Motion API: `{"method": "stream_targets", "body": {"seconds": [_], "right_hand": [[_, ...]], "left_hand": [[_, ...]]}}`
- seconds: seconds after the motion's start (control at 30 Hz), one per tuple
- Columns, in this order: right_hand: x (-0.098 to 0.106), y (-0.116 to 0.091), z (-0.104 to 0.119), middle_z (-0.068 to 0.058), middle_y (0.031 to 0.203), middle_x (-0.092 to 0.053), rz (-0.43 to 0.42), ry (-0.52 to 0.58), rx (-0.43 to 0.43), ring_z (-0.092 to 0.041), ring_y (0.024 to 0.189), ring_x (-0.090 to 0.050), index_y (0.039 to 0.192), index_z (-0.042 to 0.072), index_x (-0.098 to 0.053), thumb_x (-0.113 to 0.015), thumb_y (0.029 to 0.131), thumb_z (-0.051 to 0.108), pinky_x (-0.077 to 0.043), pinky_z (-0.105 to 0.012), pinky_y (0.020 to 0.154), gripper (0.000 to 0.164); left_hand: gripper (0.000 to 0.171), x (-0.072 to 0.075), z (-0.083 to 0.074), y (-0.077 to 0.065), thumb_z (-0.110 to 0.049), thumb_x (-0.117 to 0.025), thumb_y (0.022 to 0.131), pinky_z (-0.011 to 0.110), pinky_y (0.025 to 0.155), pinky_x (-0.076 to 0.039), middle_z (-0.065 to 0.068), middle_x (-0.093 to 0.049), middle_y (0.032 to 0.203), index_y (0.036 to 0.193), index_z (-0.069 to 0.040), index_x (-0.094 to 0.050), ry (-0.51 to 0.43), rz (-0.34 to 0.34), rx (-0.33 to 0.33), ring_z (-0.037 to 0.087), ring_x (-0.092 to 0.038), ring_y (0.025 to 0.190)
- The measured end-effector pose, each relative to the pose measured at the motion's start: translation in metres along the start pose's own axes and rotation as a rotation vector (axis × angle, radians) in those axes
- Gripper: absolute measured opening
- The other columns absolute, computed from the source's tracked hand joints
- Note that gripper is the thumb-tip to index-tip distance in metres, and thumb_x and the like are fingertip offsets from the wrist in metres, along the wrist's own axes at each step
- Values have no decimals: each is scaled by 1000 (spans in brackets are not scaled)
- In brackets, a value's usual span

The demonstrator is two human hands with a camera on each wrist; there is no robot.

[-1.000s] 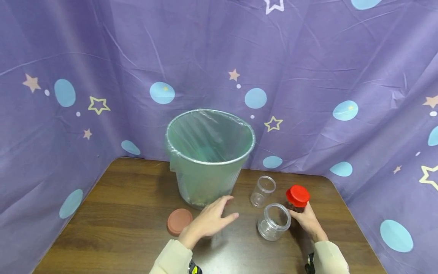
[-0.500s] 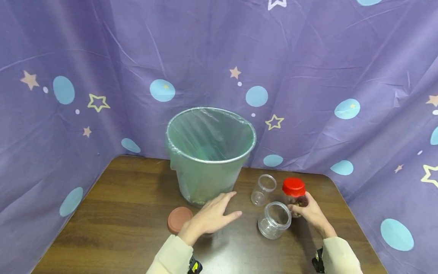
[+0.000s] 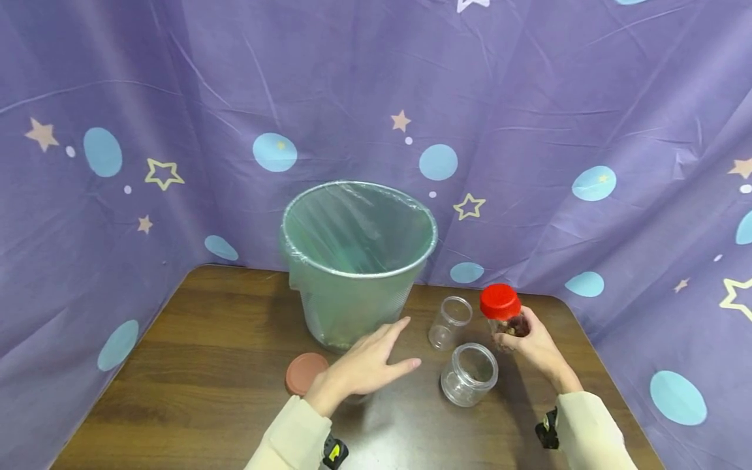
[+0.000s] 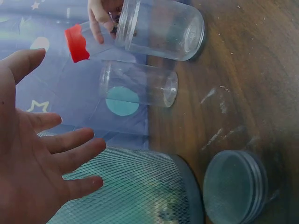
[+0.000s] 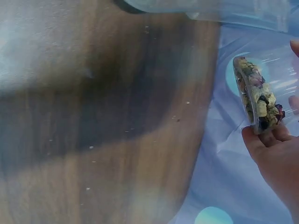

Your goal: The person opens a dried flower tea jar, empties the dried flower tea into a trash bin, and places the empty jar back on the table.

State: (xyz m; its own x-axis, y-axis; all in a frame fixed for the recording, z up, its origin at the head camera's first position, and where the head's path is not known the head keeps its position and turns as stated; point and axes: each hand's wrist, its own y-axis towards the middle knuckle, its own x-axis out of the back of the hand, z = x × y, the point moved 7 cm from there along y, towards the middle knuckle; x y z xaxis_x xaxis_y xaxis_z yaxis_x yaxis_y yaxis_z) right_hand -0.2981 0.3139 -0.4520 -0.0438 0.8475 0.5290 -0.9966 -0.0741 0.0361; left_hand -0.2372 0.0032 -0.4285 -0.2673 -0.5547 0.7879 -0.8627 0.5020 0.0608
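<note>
My right hand (image 3: pixel 537 346) grips a clear jar with a red lid (image 3: pixel 501 301) by its side. Dried flowers and pale pieces (image 5: pixel 259 95) lie at the jar's bottom, which shows raised off the table in the right wrist view. My left hand (image 3: pixel 364 365) hovers with fingers spread in front of the mesh bin, holding nothing. Between the hands stands a wide lidless clear jar (image 3: pixel 467 378), with a narrower lidless one (image 3: pixel 449 326) behind it. A pinkish-brown round lid (image 3: pixel 304 372) lies left of my left hand, partly behind my wrist.
A mesh waste bin (image 3: pixel 405 297) with a thin green liner stands at the back middle of the wooden table (image 3: pixel 176 391). In the left wrist view a low, round clear piece (image 4: pixel 233 186) sits near the bin's base. A purple patterned curtain (image 3: pixel 352 85) hangs behind.
My right hand has lifted the red-lidded jar up and slightly left, away from the table. My left hand has shifted only a little, its fingers still spread.
</note>
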Motion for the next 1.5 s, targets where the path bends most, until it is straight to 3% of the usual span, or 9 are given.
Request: {"method": "stream_targets", "body": {"seconds": [0.13,0.33,0.57,0.67,0.83,1.0,1.33,1.5], "right_hand": [[0,0,8,-21,108,-61,-3,20,50,-6,85,-60,133,4,-44,-75,83,8,-54,-26,72,59],[-2,4,35,-20,93,-64,13,-12,223,-6,74,-59,126,3,-53,-75,78,1,-53,-25,64,53],[-12,1,62,-12,106,-62,46,-82,318,-6,86,-60,134,5,-53,-80,73,2,-51,-20,74,67],[-22,-1,73,-14,110,-63,93,-63,343,-10,89,-64,136,5,-53,-81,72,0,-54,-22,77,69],[-33,-6,85,-10,119,-57,83,-165,337,-9,103,-54,137,11,-54,-85,72,14,-47,-23,88,72],[-40,-8,93,-7,120,-61,115,-195,370,-13,105,-54,135,14,-56,-86,71,17,-47,-27,89,71],[-59,-19,107,0,113,-62,258,-214,422,-11,99,-59,137,20,-55,-85,72,23,-49,-26,86,72],[-69,-25,112,6,114,-63,312,-223,424,-10,101,-61,135,25,-56,-86,71,27,-50,-28,88,71]], "left_hand": [[79,5,-6,-2,-60,-50,95,52,114,-37,11,-42,154,156,-17,-26,60,-7,-14,32,-47,138],[79,14,-14,-8,-58,-52,94,51,113,-39,9,-41,155,157,-18,-25,99,-12,-53,30,-46,138],[79,22,-21,-7,-54,-56,94,45,112,-42,7,-43,154,157,-19,-24,112,-18,-92,25,-48,138],[80,25,-23,-6,-53,-58,93,44,112,-42,5,-43,154,157,-19,-24,107,-17,-94,23,-47,138],[81,24,-25,-6,-55,-58,93,44,111,-43,4,-43,153,157,-20,-23,111,5,-94,22,-47,139],[83,23,-26,-8,-55,-57,93,44,112,-43,4,-41,155,158,-19,-20,117,14,-98,22,-46,139],[87,34,-32,-11,-49,-62,92,43,111,-44,4,-32,159,159,-19,-15,103,-39,-156,22,-44,141],[88,36,-32,-13,-46,-66,90,43,106,-49,4,-28,160,158,-20,-16,101,-70,-184,23,-52,134]]}}
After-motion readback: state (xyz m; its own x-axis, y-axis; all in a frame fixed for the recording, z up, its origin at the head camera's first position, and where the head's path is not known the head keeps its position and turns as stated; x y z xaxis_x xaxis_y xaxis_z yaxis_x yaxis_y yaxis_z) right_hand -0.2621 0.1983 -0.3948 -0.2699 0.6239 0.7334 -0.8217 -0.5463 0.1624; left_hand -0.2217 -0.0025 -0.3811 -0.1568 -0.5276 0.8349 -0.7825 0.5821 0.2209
